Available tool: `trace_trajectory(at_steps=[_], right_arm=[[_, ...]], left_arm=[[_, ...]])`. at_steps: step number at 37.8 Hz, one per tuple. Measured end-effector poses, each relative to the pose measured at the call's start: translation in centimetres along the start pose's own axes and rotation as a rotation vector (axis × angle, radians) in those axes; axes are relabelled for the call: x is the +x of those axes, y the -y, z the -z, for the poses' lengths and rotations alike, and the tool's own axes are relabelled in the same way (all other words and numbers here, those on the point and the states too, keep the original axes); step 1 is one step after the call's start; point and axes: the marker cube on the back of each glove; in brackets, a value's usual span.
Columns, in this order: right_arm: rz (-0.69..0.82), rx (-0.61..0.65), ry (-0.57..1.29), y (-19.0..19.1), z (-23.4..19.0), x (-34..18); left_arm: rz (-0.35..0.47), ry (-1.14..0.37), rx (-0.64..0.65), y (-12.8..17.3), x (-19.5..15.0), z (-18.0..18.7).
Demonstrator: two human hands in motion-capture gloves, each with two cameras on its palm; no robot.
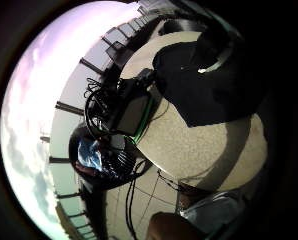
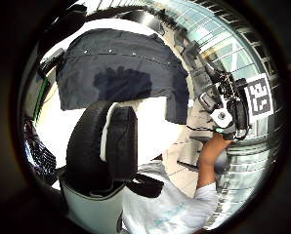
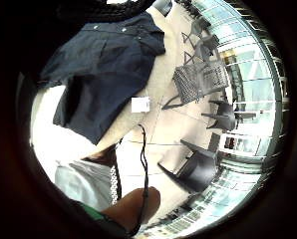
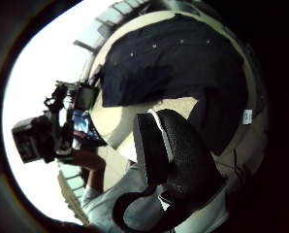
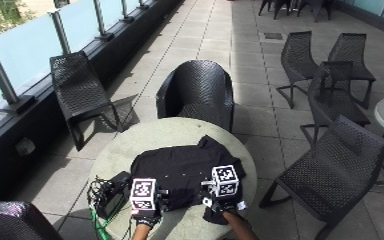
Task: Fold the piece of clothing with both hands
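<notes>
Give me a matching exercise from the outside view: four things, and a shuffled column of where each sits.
Things:
1. black shirt
2. bundle of cables
3. wicker armchair
4. round table

Places:
A. on the table's left edge
B. across the table from the person
C. spread on the tabletop by both hands
D. under the shirt, on the tiled terrace

Pairs: 1-C, 2-A, 3-B, 4-D

Sunlit tiled terrace [image 5: 245, 45] with black wicker chairs [image 5: 197, 92], glass railing [image 5: 25, 45], round table [image 5: 172, 132].
</notes>
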Motion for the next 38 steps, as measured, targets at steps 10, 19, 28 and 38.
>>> trace_trajectory(at_steps=[10, 19, 28, 38], right_arm=[[0.009, 0.016, 0.003, -0.7, 0.8, -0.2], [0.003, 0.035, 0.006, -1.0, 1.6, 0.1], [0.003, 0.028, -0.014, -1.5, 1.7, 0.2], [-0.044, 0.107, -0.078, -0.4, -1.8, 1.6]], left_arm=[[-0.001, 0.021, -0.030, -0.2, 0.2, -0.9], [0.000, -0.003, -0.021, -0.7, 0.5, 0.3], [-0.008, 0.013, -0.007, -0.5, 0.4, -0.2], [0.067, -0.021, 0.091, 0.3, -0.4, -3.6]])
